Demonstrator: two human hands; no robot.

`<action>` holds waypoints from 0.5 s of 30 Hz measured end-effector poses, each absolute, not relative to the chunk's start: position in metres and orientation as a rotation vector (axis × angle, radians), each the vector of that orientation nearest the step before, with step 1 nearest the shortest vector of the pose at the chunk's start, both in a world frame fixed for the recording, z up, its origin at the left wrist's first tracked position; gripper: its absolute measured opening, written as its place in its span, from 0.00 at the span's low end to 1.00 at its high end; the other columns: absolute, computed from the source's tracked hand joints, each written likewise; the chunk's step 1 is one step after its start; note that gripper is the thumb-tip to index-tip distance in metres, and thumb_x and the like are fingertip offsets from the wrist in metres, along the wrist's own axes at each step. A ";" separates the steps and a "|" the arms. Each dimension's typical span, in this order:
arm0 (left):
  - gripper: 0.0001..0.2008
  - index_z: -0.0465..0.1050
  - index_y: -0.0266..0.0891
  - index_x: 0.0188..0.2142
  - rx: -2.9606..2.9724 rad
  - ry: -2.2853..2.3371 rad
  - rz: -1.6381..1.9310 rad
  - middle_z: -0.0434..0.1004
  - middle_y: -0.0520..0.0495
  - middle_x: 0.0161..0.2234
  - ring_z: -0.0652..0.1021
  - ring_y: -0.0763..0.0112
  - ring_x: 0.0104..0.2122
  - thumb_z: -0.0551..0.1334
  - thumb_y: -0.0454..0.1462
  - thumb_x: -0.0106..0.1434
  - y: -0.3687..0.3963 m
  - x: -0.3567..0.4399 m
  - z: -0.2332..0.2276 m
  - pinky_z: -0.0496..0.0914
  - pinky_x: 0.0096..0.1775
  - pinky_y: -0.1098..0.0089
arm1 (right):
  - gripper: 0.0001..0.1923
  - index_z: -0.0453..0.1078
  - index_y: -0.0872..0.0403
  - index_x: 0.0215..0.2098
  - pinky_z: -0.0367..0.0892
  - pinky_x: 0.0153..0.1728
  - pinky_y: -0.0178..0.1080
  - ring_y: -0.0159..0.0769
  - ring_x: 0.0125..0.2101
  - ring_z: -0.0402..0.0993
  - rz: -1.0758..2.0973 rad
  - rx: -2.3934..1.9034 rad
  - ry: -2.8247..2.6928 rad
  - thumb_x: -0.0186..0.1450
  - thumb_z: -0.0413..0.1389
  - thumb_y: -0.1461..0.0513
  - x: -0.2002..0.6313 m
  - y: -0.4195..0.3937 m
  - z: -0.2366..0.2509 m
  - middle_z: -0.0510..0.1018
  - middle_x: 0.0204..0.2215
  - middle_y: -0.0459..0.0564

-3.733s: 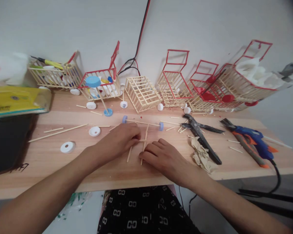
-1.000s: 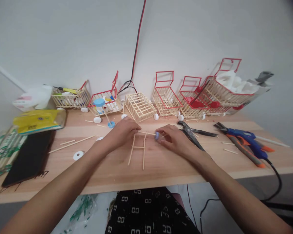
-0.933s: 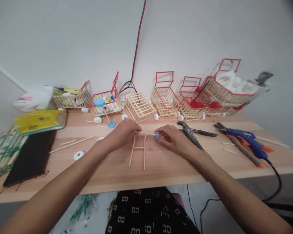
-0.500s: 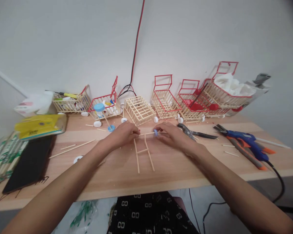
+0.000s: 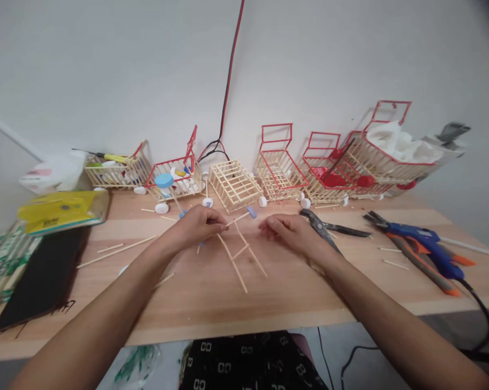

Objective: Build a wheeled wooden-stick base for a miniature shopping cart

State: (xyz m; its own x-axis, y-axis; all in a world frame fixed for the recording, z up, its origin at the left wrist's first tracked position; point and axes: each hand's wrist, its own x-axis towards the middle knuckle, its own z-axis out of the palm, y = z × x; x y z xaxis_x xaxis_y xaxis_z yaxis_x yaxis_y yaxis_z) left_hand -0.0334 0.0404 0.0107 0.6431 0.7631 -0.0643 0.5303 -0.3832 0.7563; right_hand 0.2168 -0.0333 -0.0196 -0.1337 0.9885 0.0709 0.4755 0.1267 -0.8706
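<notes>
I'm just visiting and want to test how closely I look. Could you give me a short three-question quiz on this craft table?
1. True or false: the left hand pinches the stick frame.
2. Which tool lies nearest the right hand? A) blue glue gun B) black pliers C) yellow pack
3. Fill in: the small cap on the axle's raised end is ____.

Key: 1 true; 2 B; 3 blue.
</notes>
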 end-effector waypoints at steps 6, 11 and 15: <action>0.10 0.77 0.34 0.28 1.925 1.048 0.459 0.70 0.53 0.20 0.63 0.79 0.20 0.62 0.40 0.55 0.035 -0.033 0.019 0.55 0.21 0.78 | 0.30 0.74 0.60 0.36 0.61 0.21 0.32 0.29 0.21 0.72 1.643 -1.274 -1.589 0.61 0.51 0.41 0.208 -0.043 -0.021 0.81 0.28 0.55; 0.11 0.76 0.34 0.28 1.875 1.058 0.491 0.69 0.54 0.20 0.63 0.79 0.19 0.62 0.41 0.56 0.033 -0.032 0.017 0.55 0.21 0.77 | 0.27 0.73 0.59 0.41 0.47 0.17 0.29 0.26 0.20 0.70 1.814 -1.266 -1.542 0.65 0.49 0.44 0.205 -0.045 -0.018 0.80 0.31 0.54; 0.11 0.77 0.35 0.29 1.884 1.063 0.488 0.67 0.54 0.19 0.62 0.80 0.19 0.62 0.42 0.56 0.034 -0.032 0.017 0.55 0.21 0.77 | 0.25 0.74 0.57 0.41 0.46 0.17 0.29 0.23 0.18 0.63 1.843 -1.252 -1.541 0.65 0.50 0.45 0.206 -0.045 -0.017 0.78 0.27 0.49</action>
